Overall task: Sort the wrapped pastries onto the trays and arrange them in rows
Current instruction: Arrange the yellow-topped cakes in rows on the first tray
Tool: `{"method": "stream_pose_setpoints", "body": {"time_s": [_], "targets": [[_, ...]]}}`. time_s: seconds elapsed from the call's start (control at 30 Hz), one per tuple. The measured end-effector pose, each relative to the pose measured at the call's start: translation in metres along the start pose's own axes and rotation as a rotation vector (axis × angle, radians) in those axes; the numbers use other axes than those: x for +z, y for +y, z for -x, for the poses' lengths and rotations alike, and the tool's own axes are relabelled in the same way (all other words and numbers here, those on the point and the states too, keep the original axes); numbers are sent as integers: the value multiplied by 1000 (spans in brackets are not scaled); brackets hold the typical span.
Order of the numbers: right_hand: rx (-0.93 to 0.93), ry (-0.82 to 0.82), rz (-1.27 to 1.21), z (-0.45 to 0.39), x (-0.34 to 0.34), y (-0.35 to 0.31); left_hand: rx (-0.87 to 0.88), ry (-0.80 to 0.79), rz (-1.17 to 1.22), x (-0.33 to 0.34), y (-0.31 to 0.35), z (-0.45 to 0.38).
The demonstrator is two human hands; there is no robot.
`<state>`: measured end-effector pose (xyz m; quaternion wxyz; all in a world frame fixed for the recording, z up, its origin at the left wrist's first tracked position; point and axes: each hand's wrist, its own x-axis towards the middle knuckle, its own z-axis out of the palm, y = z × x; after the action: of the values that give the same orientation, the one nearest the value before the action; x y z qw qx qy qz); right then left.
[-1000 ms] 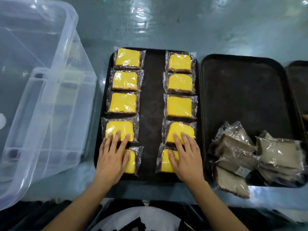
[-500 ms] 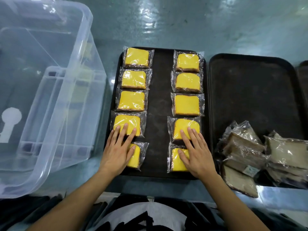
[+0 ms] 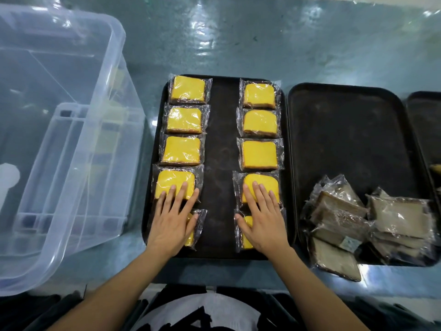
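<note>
Now, with left hand (image 3: 170,226) and right hand (image 3: 262,223) spread flat, nudge the 2 near-edge yellow pastries (image 3: 248,231) gently into line on the tray (image 3: 218,149).

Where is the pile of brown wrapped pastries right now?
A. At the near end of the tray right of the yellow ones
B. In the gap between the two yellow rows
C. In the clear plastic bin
A: the brown wrapped pastries lie heaped at the near end of the second black tray, its far part bare.
</note>
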<state>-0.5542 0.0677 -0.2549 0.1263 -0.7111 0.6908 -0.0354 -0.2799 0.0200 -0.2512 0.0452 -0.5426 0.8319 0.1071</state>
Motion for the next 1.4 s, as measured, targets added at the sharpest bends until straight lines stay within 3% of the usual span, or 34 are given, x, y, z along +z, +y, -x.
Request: {"method": "stream_pose_setpoints", "body": {"time_s": [0.67, 0.9, 1.17, 1.4], "targets": [[74, -12, 20, 8, -6, 1, -50, 5, 24, -3, 3, 2], [107, 56, -1, -49, -37, 11, -49, 129, 121, -32, 0, -60], [140, -104, 4, -101, -43, 23, -125, -20, 68, -38, -11, -108], [132, 35, 4, -121, -53, 23, -168, 97, 123, -55, -8, -120]]}}
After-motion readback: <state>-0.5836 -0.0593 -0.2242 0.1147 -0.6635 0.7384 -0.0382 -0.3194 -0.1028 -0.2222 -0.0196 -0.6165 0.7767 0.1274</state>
